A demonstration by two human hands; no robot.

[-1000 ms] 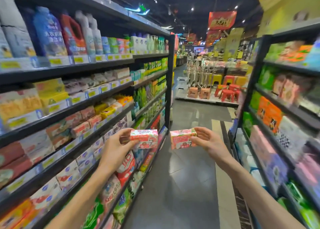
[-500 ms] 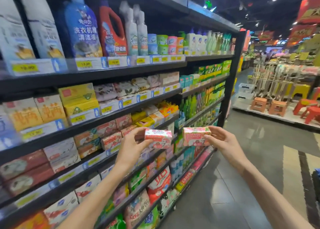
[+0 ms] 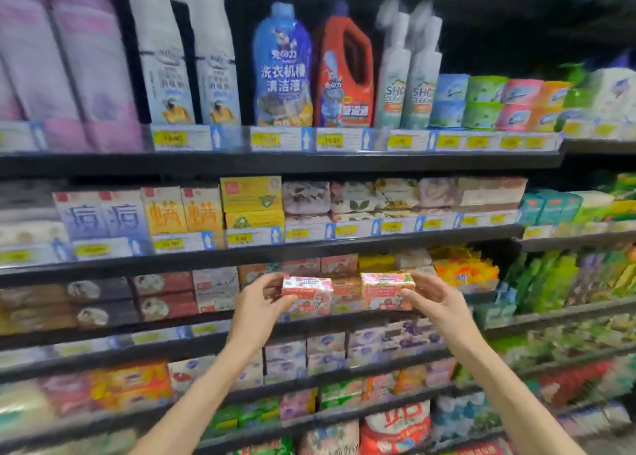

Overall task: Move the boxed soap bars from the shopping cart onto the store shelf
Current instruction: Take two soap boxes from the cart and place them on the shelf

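- The big black store shelf (image 3: 275,163) filled the whole view, with many rows one over the other.
- High above the fingers stood a blue cleaner bottle (image 3: 283,65) and a red jug (image 3: 346,69), side by side.
- One row above the fingers sat two yellow boxes (image 3: 253,202), one on top of the other.
- Just behind the fingers was a row of pink soap boxes (image 3: 339,264), and their shelf edge (image 3: 172,320) ran just under the two held boxes.
- The left hand (image 3: 256,305) held the left soap box (image 3: 307,294). The thumb lay on top and the other fingers curled under it.
- The right hand (image 3: 435,296) held the right soap box (image 3: 387,291). The fingers (image 3: 426,282) were bent round its right end, top and bottom.
- Both boxes were pink and white and lay flat on their long side. They were up in front of the pink row, near each other but not touching.
- The picture was blurry, so I could not tell if either box touched the shelf.
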